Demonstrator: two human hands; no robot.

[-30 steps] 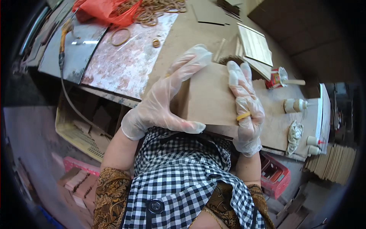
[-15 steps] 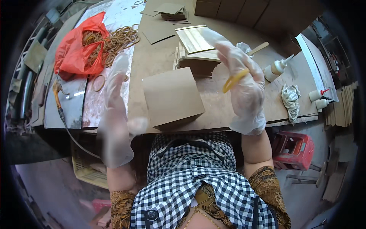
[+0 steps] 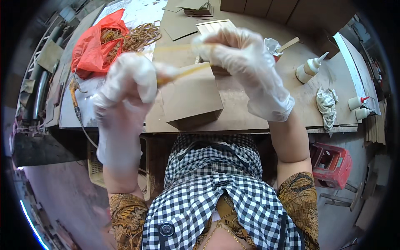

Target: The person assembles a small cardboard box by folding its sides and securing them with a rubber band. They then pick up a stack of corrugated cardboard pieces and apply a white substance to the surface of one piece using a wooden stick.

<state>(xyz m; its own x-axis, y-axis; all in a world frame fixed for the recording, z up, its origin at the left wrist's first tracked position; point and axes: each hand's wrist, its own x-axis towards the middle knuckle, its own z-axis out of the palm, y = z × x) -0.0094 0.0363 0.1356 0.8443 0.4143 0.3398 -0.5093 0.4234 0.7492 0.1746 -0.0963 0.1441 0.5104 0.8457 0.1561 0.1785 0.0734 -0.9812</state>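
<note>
One left hand point(image 3: 131, 79) and one right hand point(image 3: 243, 58), both curled, hold a yellow band point(image 3: 188, 72) stretched between them above the brown box point(image 3: 187, 91) on the tabletop point(image 3: 241, 110). If a finger slips, the band could fly off; pulling too hard could snap it.

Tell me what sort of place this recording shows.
Probably a small workshop, judging by the workbench with a brown box on it, the nozzle bottles at its right, and a red bag spilling bands.
</note>
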